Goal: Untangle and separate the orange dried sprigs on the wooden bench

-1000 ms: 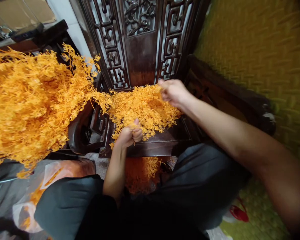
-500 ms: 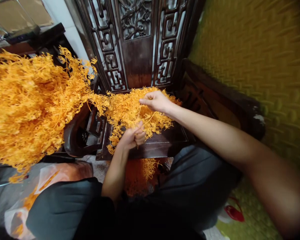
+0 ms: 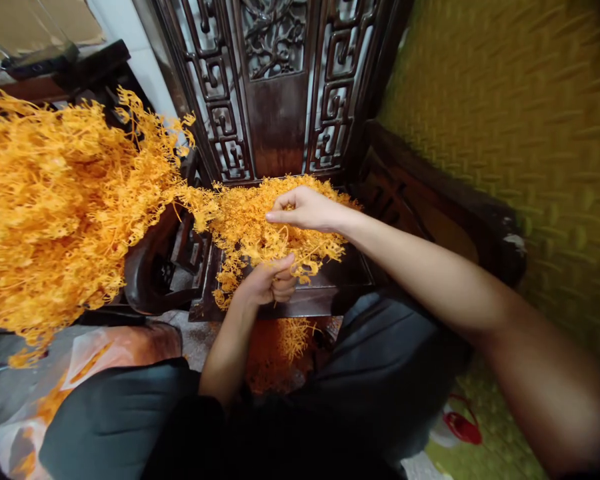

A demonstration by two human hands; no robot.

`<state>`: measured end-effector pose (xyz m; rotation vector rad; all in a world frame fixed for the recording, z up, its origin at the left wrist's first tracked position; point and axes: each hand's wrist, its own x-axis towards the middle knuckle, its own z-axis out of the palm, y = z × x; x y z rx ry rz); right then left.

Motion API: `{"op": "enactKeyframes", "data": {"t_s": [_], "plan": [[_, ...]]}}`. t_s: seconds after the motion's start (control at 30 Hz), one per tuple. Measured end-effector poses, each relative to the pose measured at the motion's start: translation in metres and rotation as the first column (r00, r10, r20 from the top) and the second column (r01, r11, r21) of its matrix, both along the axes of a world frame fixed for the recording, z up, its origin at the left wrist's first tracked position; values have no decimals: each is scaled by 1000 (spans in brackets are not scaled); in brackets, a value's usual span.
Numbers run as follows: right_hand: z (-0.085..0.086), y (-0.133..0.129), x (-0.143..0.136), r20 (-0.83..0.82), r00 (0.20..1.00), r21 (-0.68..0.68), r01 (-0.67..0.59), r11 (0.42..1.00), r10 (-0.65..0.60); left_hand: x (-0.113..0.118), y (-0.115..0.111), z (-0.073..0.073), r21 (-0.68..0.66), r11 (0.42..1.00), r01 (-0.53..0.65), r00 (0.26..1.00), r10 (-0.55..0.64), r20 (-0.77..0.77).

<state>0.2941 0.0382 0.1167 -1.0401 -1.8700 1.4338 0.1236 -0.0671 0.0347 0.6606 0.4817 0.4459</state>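
Note:
A heap of thin, branching orange sprigs (image 3: 243, 213) lies on the dark wooden chair seat (image 3: 350, 272). Low over the seat's front edge, my left hand (image 3: 267, 283) is a closed fist around the stems of a few sprigs, whose curly tips fan out to the right. Just above and beyond it, my right hand (image 3: 305, 210) pinches a thin orange stem between thumb and fingertips. That stem curves down toward the left fist. Part of the heap is hidden behind my right hand and forearm.
A much larger orange pile (image 3: 55, 213) rises at the left, against the curved armrest (image 3: 147, 273). The carved chair back (image 3: 275, 120) stands behind the seat. Plastic bags (image 3: 125, 347) with orange pieces are by my left knee. A red-and-white object (image 3: 463, 427) sits at lower right.
My right hand has come slightly left and down, closer to my left fist. The left fist has shifted a little right, and both stay closed.

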Motion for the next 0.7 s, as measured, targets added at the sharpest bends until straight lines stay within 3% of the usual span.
{"op": "enactKeyframes", "data": {"t_s": [0.1,0.13,0.2,0.33,0.43,0.57,0.63,0.7], "plan": [[6,24,6,-114,937,115,344,932,-331,2,-3,-3,5,999,39,999,-39,-22],[6,33,12,-186,883,80,450,889,-430,2,-3,-5,9,999,35,999,-35,-22],[0,47,22,-263,820,-30,519,854,-507,1,0,-8,8,1000,-3,1000,4,-30],[-35,52,24,-47,898,-137,428,893,-438,-1,11,-16,-38,992,-119,990,116,-78],[-51,44,18,68,932,77,351,933,-356,-2,17,-20,-73,979,-189,979,182,-90],[-31,23,16,114,969,502,133,855,-218,-2,19,-19,-63,977,-206,970,195,-145],[-15,9,15,153,988,571,-81,817,-9,-1,17,-18,-30,984,-176,970,168,-174],[-6,-3,11,193,954,533,-298,792,229,1,14,-17,15,992,-126,972,127,-199]]}}
